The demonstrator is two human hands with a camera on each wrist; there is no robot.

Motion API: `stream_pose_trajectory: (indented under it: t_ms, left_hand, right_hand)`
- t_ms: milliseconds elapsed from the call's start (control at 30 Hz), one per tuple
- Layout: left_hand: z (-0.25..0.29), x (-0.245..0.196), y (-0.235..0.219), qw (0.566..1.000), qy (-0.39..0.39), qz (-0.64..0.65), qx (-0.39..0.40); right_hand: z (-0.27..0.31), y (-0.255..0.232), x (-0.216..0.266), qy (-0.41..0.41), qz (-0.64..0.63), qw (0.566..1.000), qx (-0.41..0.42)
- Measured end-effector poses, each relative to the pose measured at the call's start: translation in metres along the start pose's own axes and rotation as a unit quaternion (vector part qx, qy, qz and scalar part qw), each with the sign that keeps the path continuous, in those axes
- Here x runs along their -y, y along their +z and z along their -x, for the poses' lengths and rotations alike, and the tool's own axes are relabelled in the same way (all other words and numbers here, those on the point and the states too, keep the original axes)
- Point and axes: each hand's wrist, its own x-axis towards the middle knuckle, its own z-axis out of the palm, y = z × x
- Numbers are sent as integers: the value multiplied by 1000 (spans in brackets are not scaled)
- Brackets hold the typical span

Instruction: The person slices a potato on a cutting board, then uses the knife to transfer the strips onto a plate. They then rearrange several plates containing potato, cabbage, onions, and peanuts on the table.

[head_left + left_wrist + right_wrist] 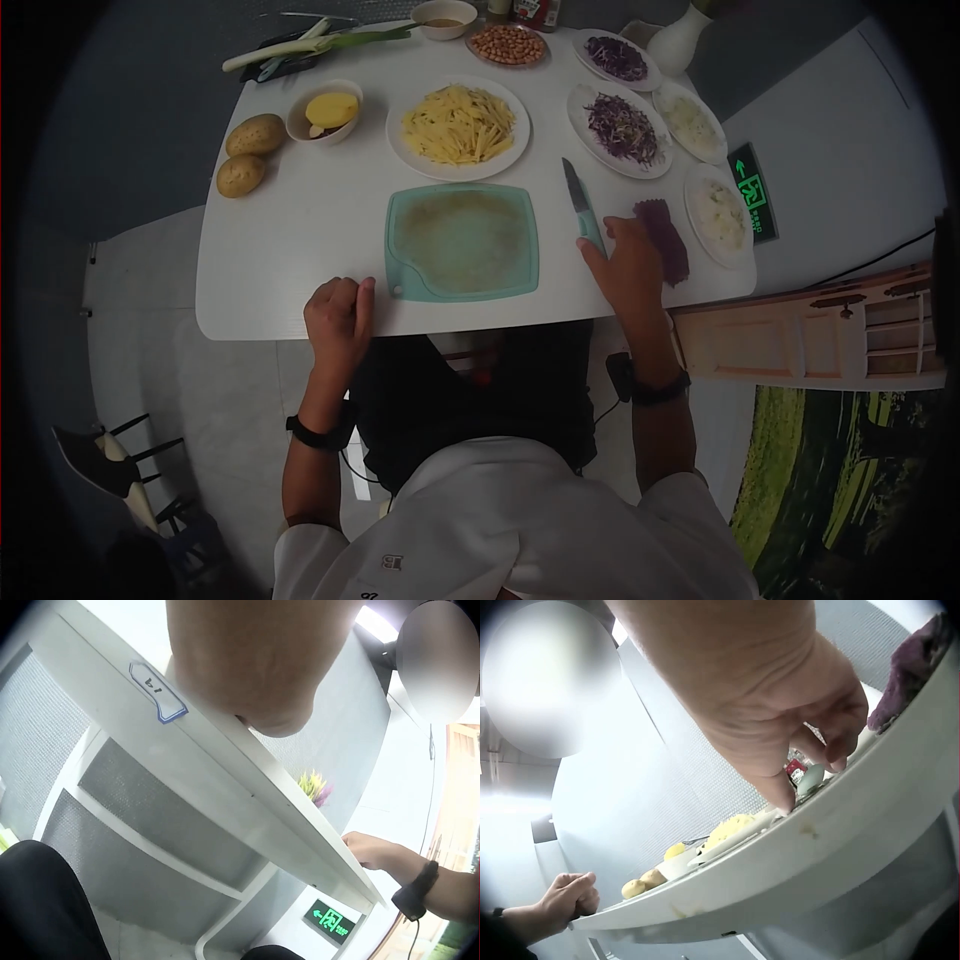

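In the head view, the right hand is at the handle end of a knife lying on the table, blade pointing away. The right wrist view shows the thumb and fingers of this hand spread around the pale handle, not closed on it. A purple cloth lies beside the hand. At the near table edge, left of the green cutting board, the left hand rests with curled fingers, holding nothing visible; its fingers are largely hidden in the left wrist view.
Behind the board stands a plate of yellow strips. Two potatoes, a bowl and leeks are at the left. Peanut-like pieces sit at the back. Several plates of shredded vegetables, one purple, line the right.
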Motion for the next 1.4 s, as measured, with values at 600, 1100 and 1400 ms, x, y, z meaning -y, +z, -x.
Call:
stream_pose_trajectory:
  t_ms: [600, 1100, 1400]
  left_hand:
    - [-1, 1, 2, 1000, 13, 3, -5]
    - [-42, -102, -16, 975, 135, 34, 176]
    - [-79, -131, 20, 932, 267, 15, 246]
  right_hand:
    - [-20, -11, 9, 115, -150, 977, 97]
    - [47, -16, -12, 175, -351, 920, -5]
    - [56, -30, -4, 168, -295, 940, -27]
